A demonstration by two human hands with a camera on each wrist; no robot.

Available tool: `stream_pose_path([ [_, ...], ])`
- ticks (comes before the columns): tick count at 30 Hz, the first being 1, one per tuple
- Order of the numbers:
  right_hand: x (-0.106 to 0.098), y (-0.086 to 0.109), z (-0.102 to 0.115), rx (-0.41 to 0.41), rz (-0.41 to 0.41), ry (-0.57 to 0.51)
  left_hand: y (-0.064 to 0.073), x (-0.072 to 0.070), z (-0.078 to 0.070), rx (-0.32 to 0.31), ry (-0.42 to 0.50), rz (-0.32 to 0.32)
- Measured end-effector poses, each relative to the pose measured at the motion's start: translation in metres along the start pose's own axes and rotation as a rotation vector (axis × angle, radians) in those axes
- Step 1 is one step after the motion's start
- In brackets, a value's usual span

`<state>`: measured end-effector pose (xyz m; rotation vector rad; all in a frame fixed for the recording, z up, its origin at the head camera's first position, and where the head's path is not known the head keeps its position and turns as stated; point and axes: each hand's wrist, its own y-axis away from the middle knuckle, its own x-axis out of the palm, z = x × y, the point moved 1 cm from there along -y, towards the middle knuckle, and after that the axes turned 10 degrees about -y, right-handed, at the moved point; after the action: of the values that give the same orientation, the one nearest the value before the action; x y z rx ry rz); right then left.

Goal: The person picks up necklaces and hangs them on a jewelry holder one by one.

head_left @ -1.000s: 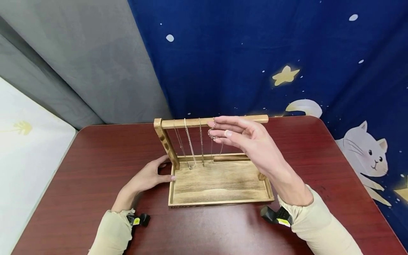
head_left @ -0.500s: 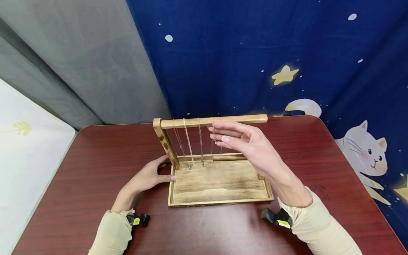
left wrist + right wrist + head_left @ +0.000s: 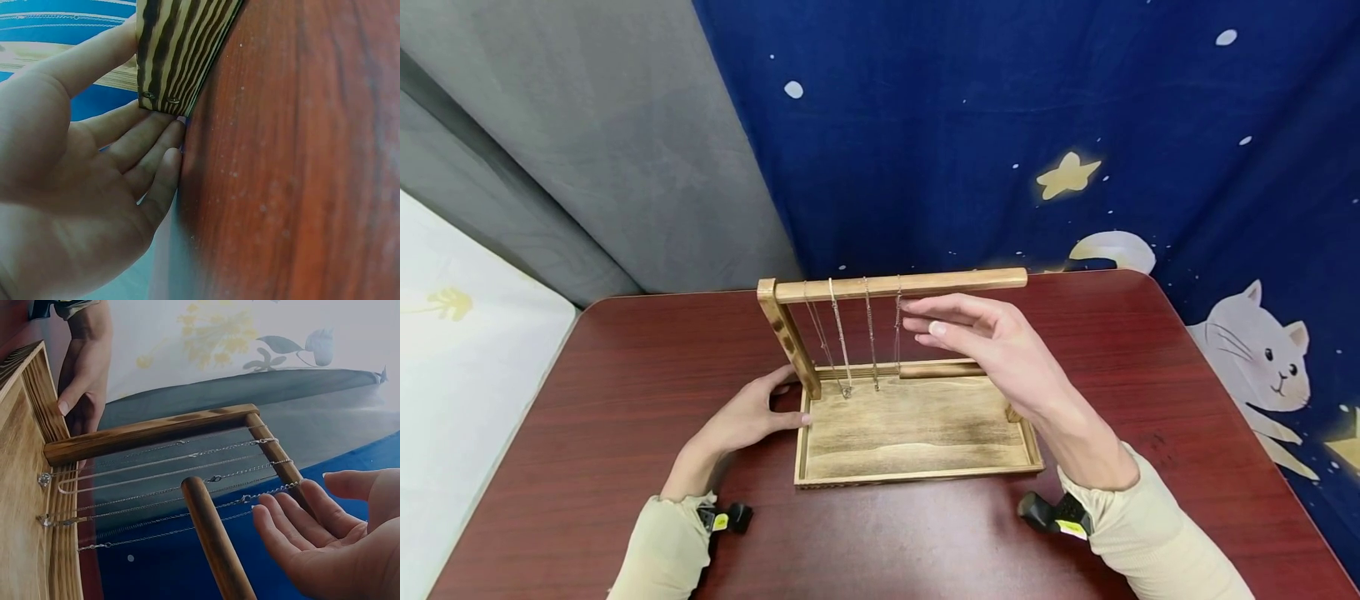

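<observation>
A wooden necklace stand point(image 3: 917, 425) has a shallow tray base and a raised crossbar point(image 3: 970, 280). Several thin chain necklaces hang from the bar's left half, among them a silver one point(image 3: 840, 333) and a rightmost one point(image 3: 898, 329) with a clasp. My right hand point(image 3: 992, 333) hovers right beside the rightmost necklace, fingers extended and thumb apart; fingertips are near its chain, though contact is unclear. With my left hand point(image 3: 752, 412) I hold the tray's left end, thumb on its rim and fingers reaching round the back corner. My right forearm partly covers the right post.
The stand is on a dark red wooden table point(image 3: 910, 542). Behind hang a blue curtain point(image 3: 925, 142) with stars and a cat, and a grey curtain point(image 3: 625, 150). A white patterned cloth point(image 3: 460, 375) lies at the left.
My right fingers have let go of the rightmost necklace and drawn slightly down and right. Its chain now hangs straight from the bar. My left hand has stayed on the stand.
</observation>
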<state>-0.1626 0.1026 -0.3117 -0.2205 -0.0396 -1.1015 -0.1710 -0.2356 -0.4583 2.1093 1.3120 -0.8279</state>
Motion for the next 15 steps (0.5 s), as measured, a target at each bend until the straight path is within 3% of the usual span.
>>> stream_pose_path([
  [9, -0.009, 0.003, -0.006, 0.012, -0.007, 0.059, 0.000, 0.000, -0.001, 0.002, -0.023, -0.001],
  [15, -0.020, 0.009, -0.008, 0.048, -0.017, 0.200, 0.001, -0.001, -0.004, 0.018, -0.060, -0.006],
])
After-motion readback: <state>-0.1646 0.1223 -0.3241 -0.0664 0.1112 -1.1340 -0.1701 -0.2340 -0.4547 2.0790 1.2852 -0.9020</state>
